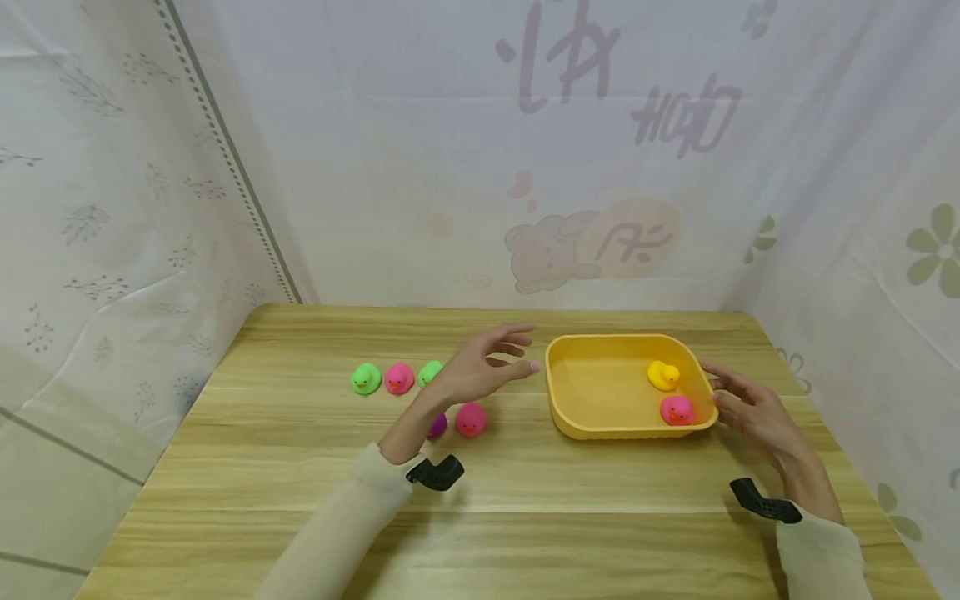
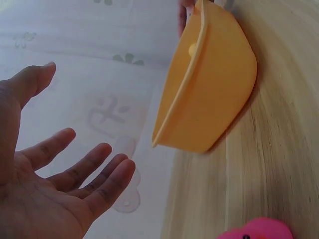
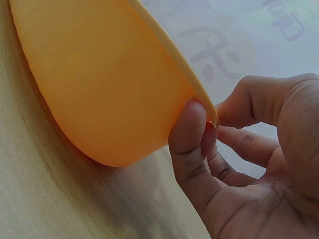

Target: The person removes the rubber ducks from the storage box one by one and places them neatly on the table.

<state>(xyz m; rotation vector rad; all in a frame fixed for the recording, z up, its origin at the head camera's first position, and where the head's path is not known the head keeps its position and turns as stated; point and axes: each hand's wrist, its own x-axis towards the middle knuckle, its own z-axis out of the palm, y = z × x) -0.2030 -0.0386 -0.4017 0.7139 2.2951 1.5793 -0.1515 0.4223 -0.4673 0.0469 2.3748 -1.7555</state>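
Observation:
A yellow plastic basin [image 1: 600,432] sits on the wooden table with a yellow rubber duck [image 1: 663,375] and a pink rubber duck [image 1: 677,410] inside at its right end. My right hand [image 1: 757,412] holds the basin's right rim, and in the right wrist view its curled fingers [image 3: 188,134] meet the rim and outer wall. Fingers spread and holding nothing, my left hand [image 1: 483,364] hovers left of the basin. Below and beside it stand a green duck [image 1: 431,372], a partly hidden purple duck [image 1: 438,426] and another pink duck [image 1: 471,419].
Farther left on the table [image 1: 525,533] are a green duck [image 1: 366,378] and a pink duck [image 1: 399,377] side by side. A patterned cloth [image 1: 420,167] hangs behind the table and along both sides.

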